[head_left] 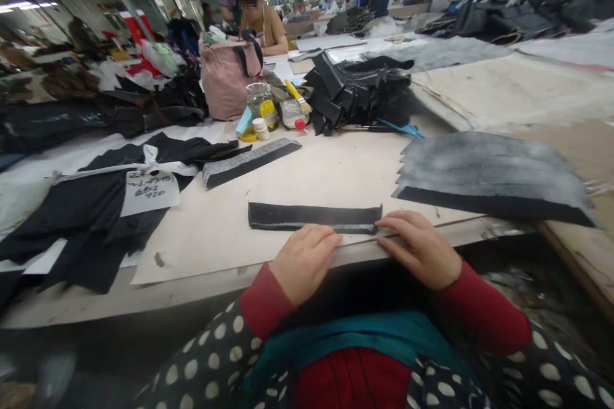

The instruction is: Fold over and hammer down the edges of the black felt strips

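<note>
Close to the front edge of a pale work bench (110, 303), on a cream sheet of paper or card (206, 230), lies a narrow, dark, folded fabric strip with a greyish line along its near side (314, 213). Its long axis runs left to right, roughly along that edge. It lies just beyond the person's left hand (307, 262) and to the left of the right hand's fingertips. Both hands are about equally near: the left hand is at the middle of the strip's near long side, the right hand (425, 249) at its right end.

The right hand is loosely open, thumb apart from forefinger, a fingertip seeming to touch the end corner. The left hand's fingers lie together, bent over the near side; whether they grip or merely press cannot be told.

Towards the bench's right side rests a fanned stack of grey strips with black borders (484, 169), well apart from the left hand.
</note>
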A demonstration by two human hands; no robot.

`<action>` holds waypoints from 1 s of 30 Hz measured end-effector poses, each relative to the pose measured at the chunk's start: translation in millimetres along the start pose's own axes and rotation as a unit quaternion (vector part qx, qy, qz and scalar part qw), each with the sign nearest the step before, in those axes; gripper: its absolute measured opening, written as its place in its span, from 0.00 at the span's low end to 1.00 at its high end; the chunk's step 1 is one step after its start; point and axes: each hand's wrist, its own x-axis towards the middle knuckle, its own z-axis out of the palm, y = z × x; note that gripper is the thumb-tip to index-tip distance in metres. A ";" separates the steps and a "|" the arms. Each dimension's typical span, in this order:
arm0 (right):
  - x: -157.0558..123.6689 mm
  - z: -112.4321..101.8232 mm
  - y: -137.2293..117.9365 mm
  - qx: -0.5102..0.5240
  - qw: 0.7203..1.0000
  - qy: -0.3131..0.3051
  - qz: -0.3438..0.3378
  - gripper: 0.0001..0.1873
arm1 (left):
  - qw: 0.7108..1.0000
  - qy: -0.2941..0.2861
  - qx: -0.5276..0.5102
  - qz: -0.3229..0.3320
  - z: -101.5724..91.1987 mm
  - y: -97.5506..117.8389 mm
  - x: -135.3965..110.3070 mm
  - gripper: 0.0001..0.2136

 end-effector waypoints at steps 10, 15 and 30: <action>6.3 7.5 -1.5 0.050 0.999 -0.003 0.014 0.08 | 0.998 -0.023 0.058 0.017 31.3 16.2 15.6 0.16; 6.9 8.6 -2.0 0.066 0.997 0.012 0.037 0.07 | 0.996 -0.022 0.080 0.020 32.6 19.5 15.6 0.17; 28.1 9.5 -0.6 0.075 0.987 -0.058 0.129 0.07 | 0.992 -0.024 0.122 -0.015 32.4 27.8 31.2 0.15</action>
